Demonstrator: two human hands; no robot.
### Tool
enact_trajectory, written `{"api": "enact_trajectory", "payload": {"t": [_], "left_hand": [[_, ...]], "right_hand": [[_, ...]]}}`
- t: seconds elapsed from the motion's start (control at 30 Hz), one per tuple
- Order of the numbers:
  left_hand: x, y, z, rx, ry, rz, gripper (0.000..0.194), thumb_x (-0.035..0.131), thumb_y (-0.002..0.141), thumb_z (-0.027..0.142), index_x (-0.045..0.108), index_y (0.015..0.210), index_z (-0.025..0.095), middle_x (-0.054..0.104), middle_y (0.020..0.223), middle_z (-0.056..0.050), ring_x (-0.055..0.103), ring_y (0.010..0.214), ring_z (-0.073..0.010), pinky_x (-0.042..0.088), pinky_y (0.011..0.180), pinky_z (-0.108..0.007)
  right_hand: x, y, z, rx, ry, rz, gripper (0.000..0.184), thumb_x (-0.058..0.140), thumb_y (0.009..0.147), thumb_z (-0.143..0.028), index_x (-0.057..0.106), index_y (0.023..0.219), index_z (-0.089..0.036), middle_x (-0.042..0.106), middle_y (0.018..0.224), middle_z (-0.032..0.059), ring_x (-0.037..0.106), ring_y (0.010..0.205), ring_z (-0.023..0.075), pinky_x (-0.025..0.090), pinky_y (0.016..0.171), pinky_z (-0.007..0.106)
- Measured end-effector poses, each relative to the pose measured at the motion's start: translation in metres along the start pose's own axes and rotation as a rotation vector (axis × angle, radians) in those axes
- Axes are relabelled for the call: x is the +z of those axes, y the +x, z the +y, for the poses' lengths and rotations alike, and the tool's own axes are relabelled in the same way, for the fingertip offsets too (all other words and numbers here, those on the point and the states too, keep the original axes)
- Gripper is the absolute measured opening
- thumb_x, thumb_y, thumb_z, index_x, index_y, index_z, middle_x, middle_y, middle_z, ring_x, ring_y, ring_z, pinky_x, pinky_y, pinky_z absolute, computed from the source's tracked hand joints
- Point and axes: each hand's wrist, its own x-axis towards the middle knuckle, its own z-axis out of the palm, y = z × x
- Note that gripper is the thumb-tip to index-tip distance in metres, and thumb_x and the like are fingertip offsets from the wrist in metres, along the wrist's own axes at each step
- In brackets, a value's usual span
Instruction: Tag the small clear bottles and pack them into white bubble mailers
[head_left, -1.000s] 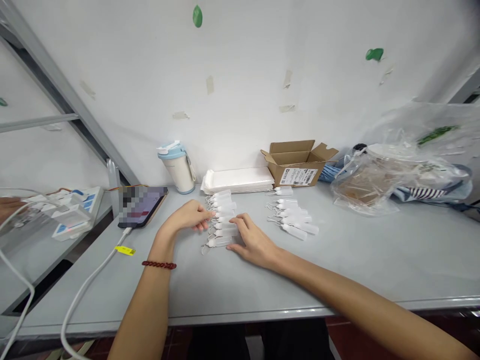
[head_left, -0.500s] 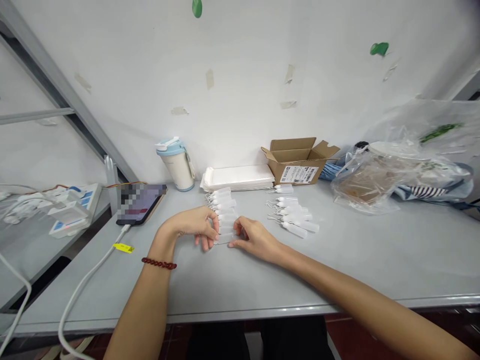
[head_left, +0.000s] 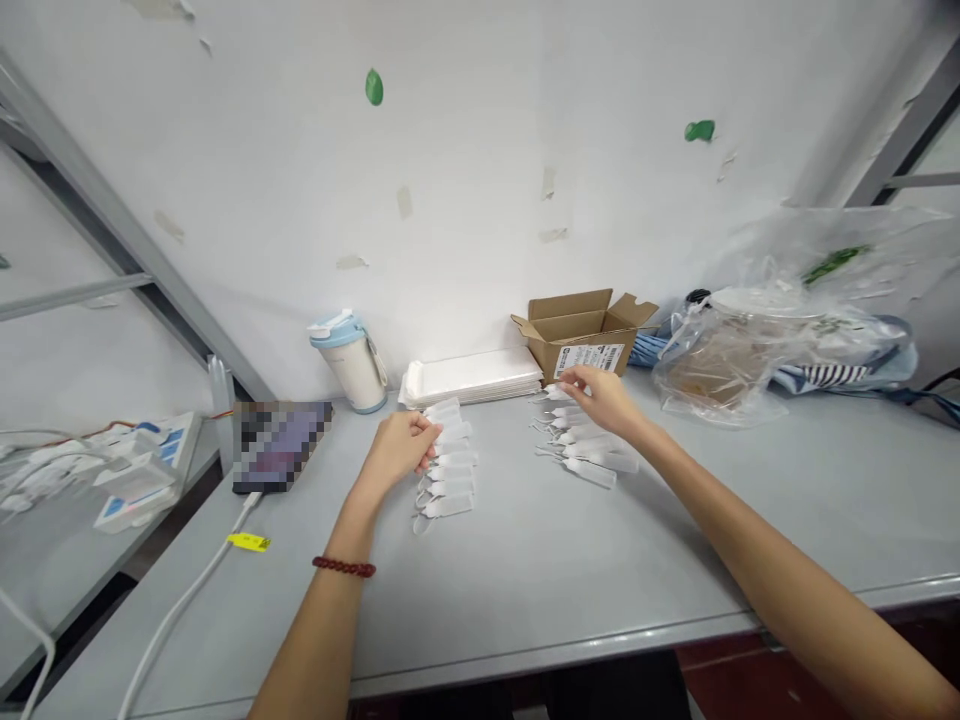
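My left hand point(head_left: 405, 447) is closed, its thumb and fingers pressed together over the left column of small translucent white bottle-shaped pieces point(head_left: 450, 504). Thin white loops hang from their narrow ends, which point left. Anything between those fingers is hidden. My right hand point(head_left: 602, 397) reaches to the far end of a looser group of the same white pieces point(head_left: 590, 472), its fingertips brought together beside the farthest one. Whether they grip that piece is hard to make out. Several pieces in this group overlap.
Behind the pieces lie a stack of flat white boxes point(head_left: 474, 377) and an open cardboard box point(head_left: 574, 335). A blue-lidded cup point(head_left: 351, 365) and a phone point(head_left: 283, 447) on a white cable point(head_left: 199, 570) are to the left. A clear plastic bag point(head_left: 720, 370) lies at right.
My right hand has left the near end of the left column and moved right and away to the other group. My left hand has shifted farther up its column, uncovering the nearest pieces.
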Motion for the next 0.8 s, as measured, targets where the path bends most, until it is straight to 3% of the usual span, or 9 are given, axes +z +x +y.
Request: {"api": "enact_trajectory", "payload": {"t": [0.13,0.33,0.47,0.63,0.7,0.8], "left_hand": [[0.012,0.008,-0.008,0.171,0.31,0.255,0.022,0.049,0.076,0.034,0.052,0.06,0.019,0.06,0.057,-0.002,0.055,0.056,-0.0167,0.038,0.058,-0.027],[0.016,0.005,-0.003,0.238,0.275,0.338,0.024,0.046,0.077,0.035,0.052,0.059,0.02,0.058,0.056,-0.001,0.052,0.056,-0.0162,0.034,0.059,-0.026],[0.016,0.002,0.001,0.264,0.266,0.392,0.025,0.046,0.078,0.035,0.051,0.059,0.019,0.057,0.054,0.0,0.051,0.055,-0.0156,0.034,0.059,-0.026],[0.026,-0.002,0.006,0.249,0.08,0.283,0.026,0.048,0.078,0.039,0.054,0.064,0.018,0.055,0.052,0.001,0.051,0.051,-0.0139,0.037,0.055,-0.026],[0.033,-0.005,0.009,0.216,-0.099,0.185,0.027,0.05,0.077,0.043,0.058,0.078,0.017,0.058,0.058,0.001,0.051,0.048,-0.0128,0.039,0.05,-0.025],[0.042,-0.007,0.015,0.209,-0.32,0.059,0.046,0.054,0.075,0.046,0.055,0.108,0.014,0.062,0.075,-0.003,0.055,0.053,-0.0121,0.042,0.047,-0.024]], "right_hand": [[-0.002,0.009,0.031,-0.01,-0.039,-0.03,0.025,0.046,0.082,-0.014,0.069,0.092,-0.015,0.069,0.099,0.012,0.062,0.093,0.0236,0.044,0.084,0.036],[0.011,0.009,0.043,0.007,-0.025,-0.106,0.02,0.055,0.074,-0.012,0.072,0.083,-0.02,0.073,0.088,0.0076,0.066,0.08,0.0228,0.049,0.076,0.036],[0.005,0.007,0.043,0.026,-0.014,-0.097,0.018,0.06,0.068,-0.012,0.071,0.081,-0.02,0.073,0.082,0.0078,0.066,0.074,0.0238,0.05,0.071,0.037],[-0.012,0.001,0.017,0.037,0.025,0.013,0.018,0.053,0.076,-0.018,0.069,0.085,-0.019,0.072,0.086,0.0114,0.065,0.078,0.0254,0.049,0.072,0.039],[-0.013,-0.006,-0.005,0.004,0.065,0.039,0.021,0.051,0.081,-0.027,0.067,0.092,-0.02,0.071,0.09,0.0079,0.064,0.08,0.0222,0.049,0.072,0.035],[-0.005,-0.018,-0.039,-0.073,0.268,0.024,0.024,0.048,0.084,-0.029,0.063,0.098,-0.018,0.07,0.09,0.0066,0.063,0.078,0.0179,0.049,0.069,0.029]]}}
